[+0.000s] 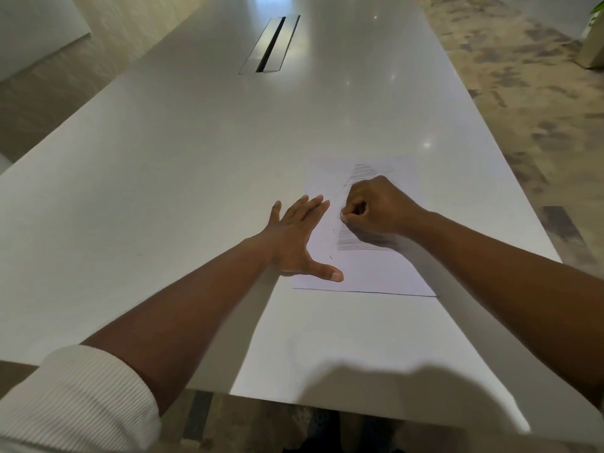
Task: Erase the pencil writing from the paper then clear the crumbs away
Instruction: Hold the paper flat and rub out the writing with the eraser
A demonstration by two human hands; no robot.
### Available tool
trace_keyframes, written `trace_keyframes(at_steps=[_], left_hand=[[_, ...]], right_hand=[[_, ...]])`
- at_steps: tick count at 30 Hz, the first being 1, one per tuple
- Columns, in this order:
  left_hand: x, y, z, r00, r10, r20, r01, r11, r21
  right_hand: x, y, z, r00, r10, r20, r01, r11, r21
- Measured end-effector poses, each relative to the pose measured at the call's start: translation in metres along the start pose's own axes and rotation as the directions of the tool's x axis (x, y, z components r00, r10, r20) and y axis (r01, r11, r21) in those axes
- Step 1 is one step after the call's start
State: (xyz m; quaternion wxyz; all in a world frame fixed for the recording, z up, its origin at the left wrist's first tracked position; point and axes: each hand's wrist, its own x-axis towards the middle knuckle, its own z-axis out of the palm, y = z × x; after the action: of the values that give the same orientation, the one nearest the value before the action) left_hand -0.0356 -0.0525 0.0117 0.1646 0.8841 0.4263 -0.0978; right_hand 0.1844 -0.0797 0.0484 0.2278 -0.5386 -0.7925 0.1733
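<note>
Head view: a long pale grey desk [196,152] runs from the lower edge toward the top centre of the frame, its surface glossy with light reflections. A recessed cable slot [270,44] with a dark central gap sits in the upper centre. Mottled beige and grey flooring [510,76] shows along the right side and below the near desk edge. A white paper [369,273] lies flat right of centre, bearing grey pencil shading [359,240]. The left hand [294,237] is open, fingers spread, palm pressed on the paper's left edge; a white ribbed sleeve [75,397] fills the lower left. The right hand [372,207] is closed in a fist over the shading, pinching something small and pale; what it is cannot be told.
</note>
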Motion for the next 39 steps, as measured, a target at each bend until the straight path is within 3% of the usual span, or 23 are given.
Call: trace_keyframes(at_steps=[4,9,16,23,30,36,39], left_hand=[[0.001,0.000,0.000,1.000,0.001,0.010,-0.001,1.000,0.005],[0.003,-0.001,0.001,1.000,-0.001,0.006,0.001,1.000,0.009],[0.001,-0.001,0.000,1.000,0.003,0.007,-0.003,1.000,0.003],[0.002,-0.001,0.002,1.000,0.008,0.004,-0.008,1.000,-0.006],[0.002,-0.001,0.001,1.000,0.007,0.003,-0.007,1.000,-0.001],[0.003,-0.002,0.004,1.000,0.008,-0.009,-0.009,1.000,-0.008],[0.003,-0.002,0.004,1.000,0.007,-0.012,-0.007,1.000,-0.007]], right_hand=[[-0.007,-0.004,0.004,0.997,-0.060,0.052,0.056,0.996,0.074],[-0.020,-0.014,0.013,0.965,-0.136,0.225,0.107,0.985,0.138],[-0.003,-0.006,0.005,1.000,0.008,-0.028,-0.008,1.000,0.006],[-0.023,-0.019,0.015,0.982,-0.086,0.167,0.070,0.993,0.097],[0.000,-0.011,0.007,0.997,0.058,-0.040,-0.060,0.998,-0.030],[-0.023,-0.021,0.014,0.987,-0.069,0.144,0.055,0.994,0.098],[-0.024,-0.018,0.012,0.986,-0.064,0.151,0.049,0.994,0.100]])
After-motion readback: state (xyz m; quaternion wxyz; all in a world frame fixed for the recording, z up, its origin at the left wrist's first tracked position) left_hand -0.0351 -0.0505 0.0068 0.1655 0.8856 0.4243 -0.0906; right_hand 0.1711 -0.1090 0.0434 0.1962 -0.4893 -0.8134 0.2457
